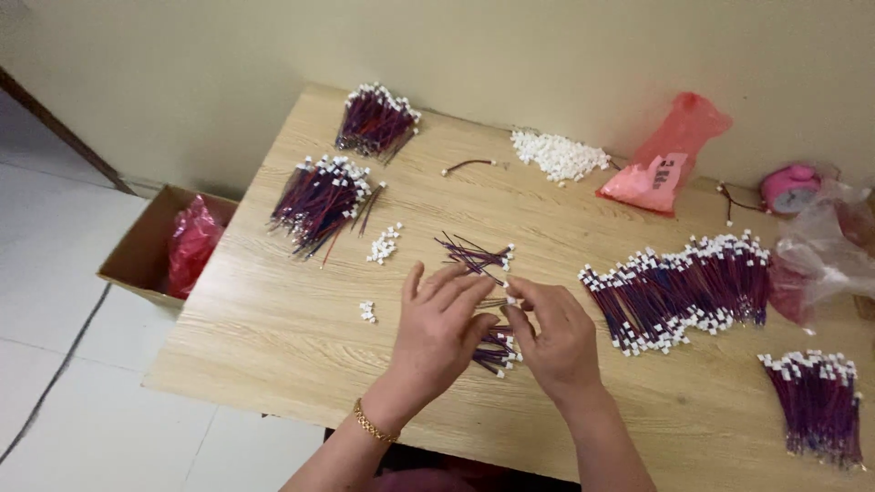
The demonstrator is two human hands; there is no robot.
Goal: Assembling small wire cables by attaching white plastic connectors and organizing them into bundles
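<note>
Two hands meet over the middle of the worktop. What the fingertips pinch is small and hard to make out: the right hand closes on a white connector, the left hand has its fingers loosely together on thin wires. A wire bundle lies partly hidden beneath. Bare wood stretches toward the near left edge.

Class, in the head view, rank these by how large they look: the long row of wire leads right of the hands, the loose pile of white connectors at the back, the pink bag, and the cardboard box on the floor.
1. Row of wire leads
2. Cardboard box, partly hidden by the table
3. Pink bag
4. Pile of white connectors
The bag and the pile sit farthest back, so both look reduced.
</note>
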